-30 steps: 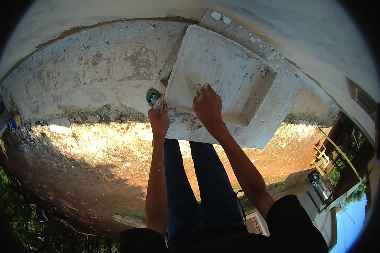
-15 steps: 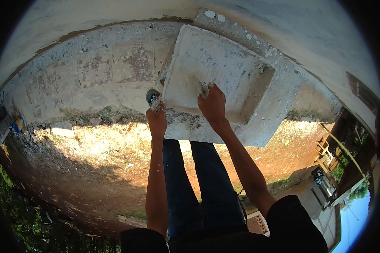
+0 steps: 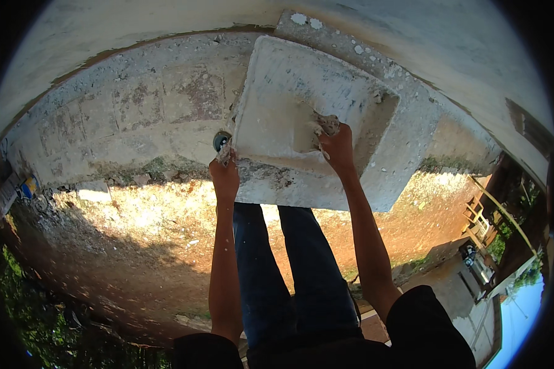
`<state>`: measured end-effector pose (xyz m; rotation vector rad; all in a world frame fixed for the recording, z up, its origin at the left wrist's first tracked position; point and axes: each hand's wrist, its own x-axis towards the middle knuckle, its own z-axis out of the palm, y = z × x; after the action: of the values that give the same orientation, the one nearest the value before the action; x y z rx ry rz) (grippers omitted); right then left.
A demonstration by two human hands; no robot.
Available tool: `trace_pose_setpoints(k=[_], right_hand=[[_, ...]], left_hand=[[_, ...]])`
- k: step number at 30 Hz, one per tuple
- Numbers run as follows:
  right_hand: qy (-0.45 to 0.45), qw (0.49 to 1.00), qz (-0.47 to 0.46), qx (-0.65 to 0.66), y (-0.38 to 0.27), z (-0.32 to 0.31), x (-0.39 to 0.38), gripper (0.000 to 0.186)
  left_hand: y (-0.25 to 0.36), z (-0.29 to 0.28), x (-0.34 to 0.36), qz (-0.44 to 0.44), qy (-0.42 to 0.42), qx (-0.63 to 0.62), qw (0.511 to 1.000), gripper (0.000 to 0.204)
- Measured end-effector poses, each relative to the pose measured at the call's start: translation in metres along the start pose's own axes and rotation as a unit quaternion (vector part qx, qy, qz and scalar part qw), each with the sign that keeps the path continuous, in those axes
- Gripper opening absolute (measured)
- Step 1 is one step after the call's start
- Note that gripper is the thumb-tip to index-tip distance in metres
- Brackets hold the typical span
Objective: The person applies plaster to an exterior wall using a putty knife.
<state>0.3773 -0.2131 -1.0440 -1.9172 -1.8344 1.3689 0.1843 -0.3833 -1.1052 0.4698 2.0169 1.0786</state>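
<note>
Right hand [image 3: 337,146], frame centre, presses a clutched wad [image 3: 327,125] inside the white basin [image 3: 277,92]. Left hand [image 3: 225,175] grips the basin's rim; steady it there and rub with firm strokes.

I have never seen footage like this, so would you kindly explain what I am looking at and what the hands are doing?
There is no machine here: a head-worn fisheye camera looks down at the person's own arms, which bends straight edges. The right hand presses a crumpled rag into a whitish, shallow rectangular basin on a concrete slab. The left hand grips the basin's near left corner, beside a small round dark object. Below are legs in blue trousers and reddish bare earth.
</note>
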Motion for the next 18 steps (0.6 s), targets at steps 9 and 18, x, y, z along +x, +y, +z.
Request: trace_pose_setpoints(k=[9,18], right_hand=[[0.052,0.981,0.059,0.176,0.105,-0.042,0.025,0.018],[-0.102,0.993,-0.044,-0.042,0.078,-0.019,0.015,0.039]], left_hand=[[0.001,0.002,0.0,-0.077,-0.037,-0.001,0.996,0.021],[0.002,-0.001,0.0,-0.107,-0.043,0.019,0.993,0.02]])
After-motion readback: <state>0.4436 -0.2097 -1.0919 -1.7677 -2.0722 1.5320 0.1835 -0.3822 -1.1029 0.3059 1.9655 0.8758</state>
